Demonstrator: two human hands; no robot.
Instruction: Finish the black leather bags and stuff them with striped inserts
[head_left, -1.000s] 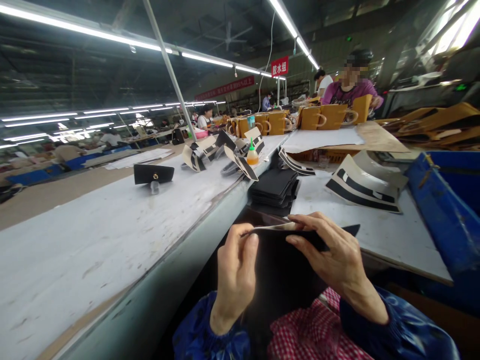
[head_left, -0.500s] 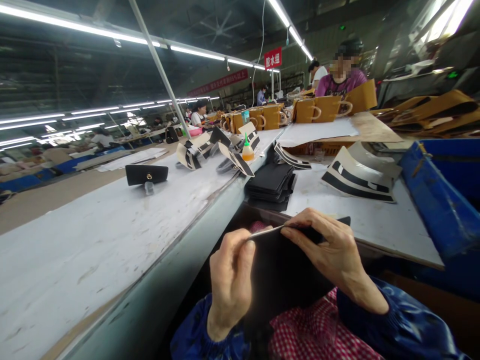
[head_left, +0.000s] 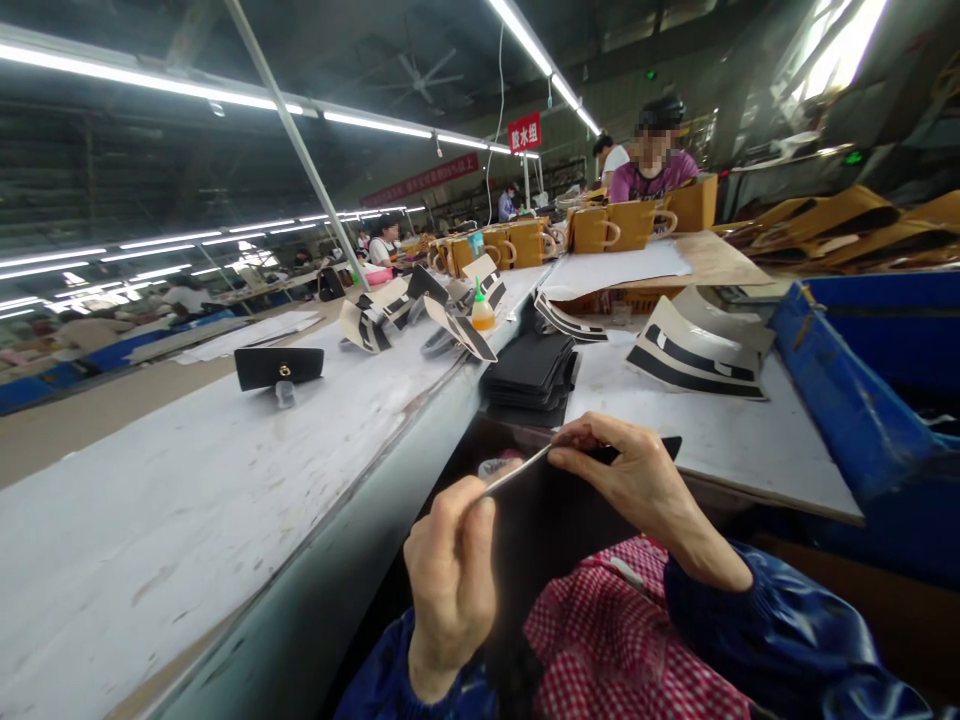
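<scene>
I hold a flat black leather piece [head_left: 555, 520] upright over my lap, between the long belt and the side table. My left hand [head_left: 450, 575] is closed on its left edge, thumb and fingers pinching it. Along its top edge my right hand [head_left: 634, 480] is closed, fingers folded over the rim. Blue sleeve covers and a red checked apron [head_left: 622, 650] show below.
A stack of black pieces [head_left: 531, 370] lies at the near corner of the white side table [head_left: 720, 440]. Black-and-white striped parts [head_left: 694, 355], a glue bottle [head_left: 482, 310] and a black flap with a clasp [head_left: 279, 366] sit on the belt. A blue bin [head_left: 862, 390] stands right; tan bags and other workers further off.
The black piece has tilted so its top edge now shows thin. My left hand slid lower and my right hand shifted left along the top edge. The view swung slightly.
</scene>
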